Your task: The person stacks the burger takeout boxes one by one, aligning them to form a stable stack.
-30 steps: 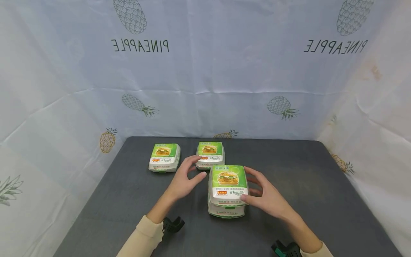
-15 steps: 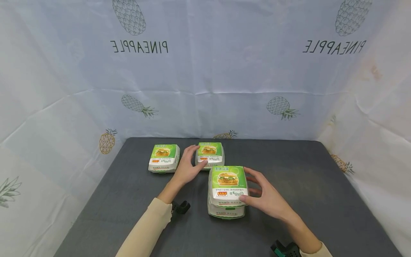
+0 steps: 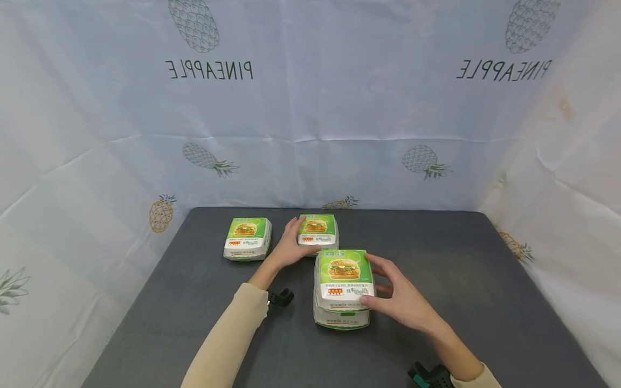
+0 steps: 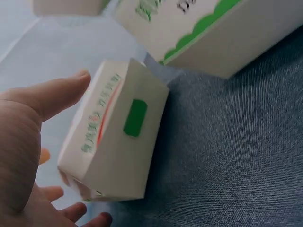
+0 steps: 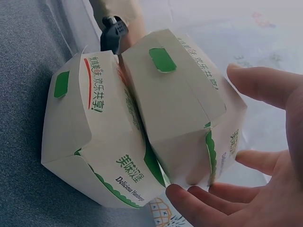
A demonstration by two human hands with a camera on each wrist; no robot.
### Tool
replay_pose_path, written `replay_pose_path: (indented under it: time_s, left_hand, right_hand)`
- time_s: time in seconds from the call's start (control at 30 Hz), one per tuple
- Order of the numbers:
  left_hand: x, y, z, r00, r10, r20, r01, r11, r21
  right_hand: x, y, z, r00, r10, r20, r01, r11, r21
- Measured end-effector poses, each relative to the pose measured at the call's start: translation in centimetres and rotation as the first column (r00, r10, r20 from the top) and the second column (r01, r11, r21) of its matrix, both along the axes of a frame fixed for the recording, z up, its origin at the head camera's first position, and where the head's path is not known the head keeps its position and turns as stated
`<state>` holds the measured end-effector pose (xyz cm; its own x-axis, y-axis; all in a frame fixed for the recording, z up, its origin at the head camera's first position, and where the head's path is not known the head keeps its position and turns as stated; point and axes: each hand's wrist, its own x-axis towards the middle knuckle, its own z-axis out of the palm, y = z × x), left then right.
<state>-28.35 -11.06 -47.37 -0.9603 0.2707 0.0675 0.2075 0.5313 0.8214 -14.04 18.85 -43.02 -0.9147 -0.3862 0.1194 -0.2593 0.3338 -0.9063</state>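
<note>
Green-and-white card, folded thin: should be light, springy, easy to dent, so gentle squeeze across opposite side walls suits. Right hand (image 3: 400,296) loosely spread, fingertips at right side of upper box (image 3: 343,275), not wrapped round; that box sits on lower box (image 3: 342,319), near middle of dark counter (image 3: 194,323). Left hand (image 3: 291,247), thumb and fingers apart, at left side of rear box (image 3: 318,230); firm contact, can't tell. Left wrist view catches green tab (image 4: 135,118) on rear box, hidden from head view; right wrist view adds side lettering (image 5: 129,172) on lower box.
</note>
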Motion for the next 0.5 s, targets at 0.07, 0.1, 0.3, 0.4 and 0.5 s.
replay_pose_path:
  time_s: [0.07,0.1,0.3,0.4,0.5]
  left_hand:
    - [-0.37,0.03,-0.24,1.0,0.004,0.003,-0.004,1.0,-0.003]
    - [-0.51,0.03,-0.35,1.0,0.004,0.005,-0.004,1.0,-0.006]
    - [-0.76,-0.06,-0.59,1.0,-0.011,0.016,0.011,1.0,0.002]
    - [-0.72,-0.19,-0.62,1.0,-0.018,0.012,0.018,1.0,0.004]
    - [-0.69,-0.29,-0.71,1.0,-0.015,0.005,0.015,1.0,0.007]
  right_hand:
    - [-0.01,-0.03,-0.01,1.0,-0.001,0.0,0.001,1.0,0.007]
    - [0.01,-0.04,0.01,1.0,-0.006,0.0,0.006,1.0,0.011]
    - [0.11,-0.04,0.16,1.0,-0.028,0.0,0.028,0.999,0.024]
    - [0.13,-0.08,0.16,0.999,-0.032,0.002,0.032,0.999,0.022]
    - [0.09,-0.13,0.12,1.0,-0.026,-0.005,0.026,0.999,0.02]
